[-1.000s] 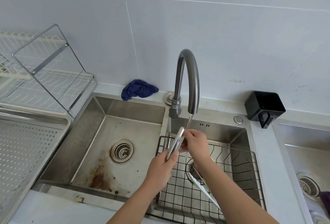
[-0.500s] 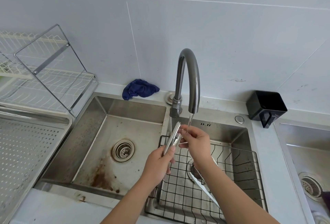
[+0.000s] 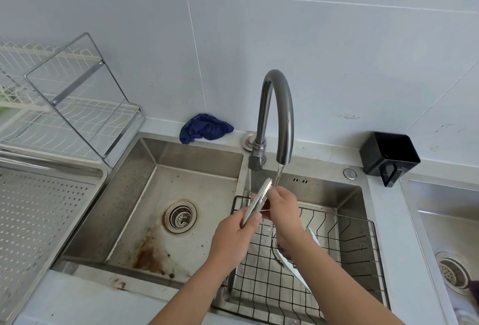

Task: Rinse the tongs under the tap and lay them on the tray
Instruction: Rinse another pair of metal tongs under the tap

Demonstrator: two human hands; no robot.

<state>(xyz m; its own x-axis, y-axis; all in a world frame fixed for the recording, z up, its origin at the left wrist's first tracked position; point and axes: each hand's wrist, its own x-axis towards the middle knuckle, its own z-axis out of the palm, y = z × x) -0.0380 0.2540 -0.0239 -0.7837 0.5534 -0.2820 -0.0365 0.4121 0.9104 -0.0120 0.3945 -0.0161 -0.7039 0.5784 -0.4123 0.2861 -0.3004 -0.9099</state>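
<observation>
I'm holding the shiny serrated metal tongs tilted at the centre of the frame, tips up by the thin stream from the curved grey steel tap. My left hand is gripping the lower end, my right hand is pinching the middle. Below is the black wire basket; the perforated steel tray is sitting far left.
</observation>
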